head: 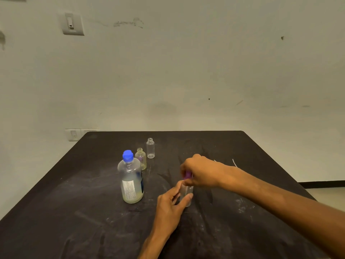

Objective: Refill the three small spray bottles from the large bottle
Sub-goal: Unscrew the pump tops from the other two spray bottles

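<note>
head view: on the dark table [74, 193] stands the large bottle [131, 181] with its blue cap [127, 156] on; just behind it are two uncapped small spray bottles [141, 161] [150, 148]. the left hand [170, 204] grips the third small bottle [186, 195] upright, fingers curled round it. the right hand [199, 171] pinches its purple spray top [187, 174].

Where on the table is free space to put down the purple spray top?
Free: the dark table right of the right hand, short of the thin white tubes; also the wide front-left area left of the large bottle. Crowded: around the two open small bottles and the small bottle in the left hand.
</note>
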